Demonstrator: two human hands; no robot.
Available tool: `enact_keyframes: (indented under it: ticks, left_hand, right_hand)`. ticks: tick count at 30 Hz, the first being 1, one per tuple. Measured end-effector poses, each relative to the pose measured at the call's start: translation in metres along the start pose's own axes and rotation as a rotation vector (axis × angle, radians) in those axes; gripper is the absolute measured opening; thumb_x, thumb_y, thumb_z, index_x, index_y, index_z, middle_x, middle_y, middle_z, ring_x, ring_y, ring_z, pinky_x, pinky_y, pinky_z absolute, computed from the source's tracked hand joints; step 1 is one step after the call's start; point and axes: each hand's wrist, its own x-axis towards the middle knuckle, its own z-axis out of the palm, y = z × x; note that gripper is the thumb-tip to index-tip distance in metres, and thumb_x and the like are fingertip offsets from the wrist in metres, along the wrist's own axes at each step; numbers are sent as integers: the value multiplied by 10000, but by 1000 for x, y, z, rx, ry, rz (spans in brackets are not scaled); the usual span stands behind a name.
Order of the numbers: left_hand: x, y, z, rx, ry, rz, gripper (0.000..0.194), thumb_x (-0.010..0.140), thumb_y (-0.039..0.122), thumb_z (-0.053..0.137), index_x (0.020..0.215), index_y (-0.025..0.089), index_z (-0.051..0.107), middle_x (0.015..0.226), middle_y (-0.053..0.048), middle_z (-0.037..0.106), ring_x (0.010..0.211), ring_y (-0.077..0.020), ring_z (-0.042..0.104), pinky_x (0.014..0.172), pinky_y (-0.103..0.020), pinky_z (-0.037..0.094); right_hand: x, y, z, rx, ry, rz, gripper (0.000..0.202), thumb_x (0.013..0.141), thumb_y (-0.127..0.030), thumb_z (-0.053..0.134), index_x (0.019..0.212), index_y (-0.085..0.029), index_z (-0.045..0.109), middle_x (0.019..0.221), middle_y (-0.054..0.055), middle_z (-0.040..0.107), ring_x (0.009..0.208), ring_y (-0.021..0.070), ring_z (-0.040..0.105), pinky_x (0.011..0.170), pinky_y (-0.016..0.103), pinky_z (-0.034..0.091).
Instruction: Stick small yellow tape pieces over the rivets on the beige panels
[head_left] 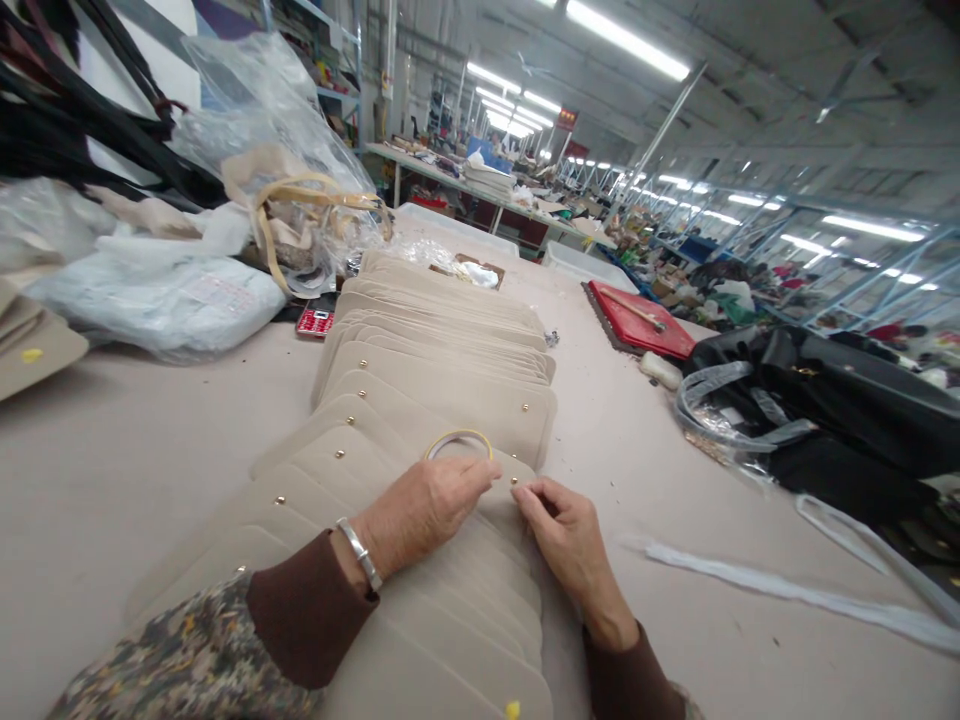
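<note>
Overlapping beige panels with rounded corners and small gold studs lie in a long fanned row before me. My left hand is closed over the middle of the row, around a thin roll of tape with a yellow edge; the fingers hide its lower part. Beside it my right hand is closed, thumb and forefinger pinched together at a panel's right corner, just under a gold stud. Whatever lies between those fingertips is too small to make out. A yellow piece marks the nearest panel.
Plastic-wrapped bundles and more beige panels are on the left. To the right lie a red board with a stick on it, a black bag and a pale strip. Clear plastic bins stand beyond.
</note>
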Motion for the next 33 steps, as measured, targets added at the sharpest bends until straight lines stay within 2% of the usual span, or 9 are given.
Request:
enact_keyframes:
  ticks: [4,8,14,18,20,22,25,28,33]
  left_hand:
    - [-2,1,5,-24,27,44,345,996,184,369,1339,167,399,996,-67,690,896,-161,665,785,-281,537]
    - [-3,4,8,50,17,42,456,1001,205,366,1437,128,253,910,-70,701,798,-178,682,686,-291,553]
    - [-4,9,9,55,12,16,364,992,209,400,1343,137,340,818,-34,688,709,-175,672,587,-273,500]
    - [-2,9,8,33,-31,-24,103,981,186,412,1009,172,510,783,-15,654,715,-164,654,586,-265,459]
    - [-2,9,7,47,-23,-25,141,973,159,404,877,182,504,730,-3,619,680,-156,629,578,-264,434]
    - [-1,11,7,81,18,-7,183,964,136,383,827,186,495,680,6,581,624,-150,590,552,-267,404]
    - [0,17,6,123,102,53,224,955,129,354,784,192,483,636,11,534,559,-147,528,502,-276,355]
    - [0,23,6,129,134,111,243,947,106,334,777,194,483,654,4,532,565,-146,509,507,-277,357]
    - [4,18,5,285,-108,-71,137,939,109,430,878,178,531,798,-30,596,707,-186,557,601,-295,435]
  right_hand:
    - [-1,-2,0,39,57,-211,215,879,-275,560,1023,-188,693,906,57,711,763,165,624,695,271,493]
    - [0,-6,3,-42,42,-399,230,902,-193,516,1081,-204,660,993,78,698,846,166,633,753,286,513]
    - [1,-6,10,-162,63,-516,171,882,-133,494,831,-192,646,733,30,651,698,145,601,682,262,487]
    - [-1,-5,14,-283,151,-555,180,827,-113,490,766,-195,639,661,18,645,596,134,585,605,247,468]
    - [-3,-7,15,-262,175,-515,174,805,-120,507,757,-196,655,658,18,662,578,130,594,600,241,475]
    - [-5,-11,17,-152,178,-388,143,790,-148,541,746,-194,669,658,18,678,564,128,603,591,236,485]
    - [-4,-14,19,163,121,-45,108,789,-248,597,728,-185,660,576,0,660,487,124,594,509,225,486]
    - [3,-7,16,454,114,233,209,737,-370,677,686,-174,627,481,-30,604,397,113,558,429,217,479]
    - [11,12,2,501,96,368,346,645,-454,773,743,-138,670,519,-29,606,426,103,568,473,230,529]
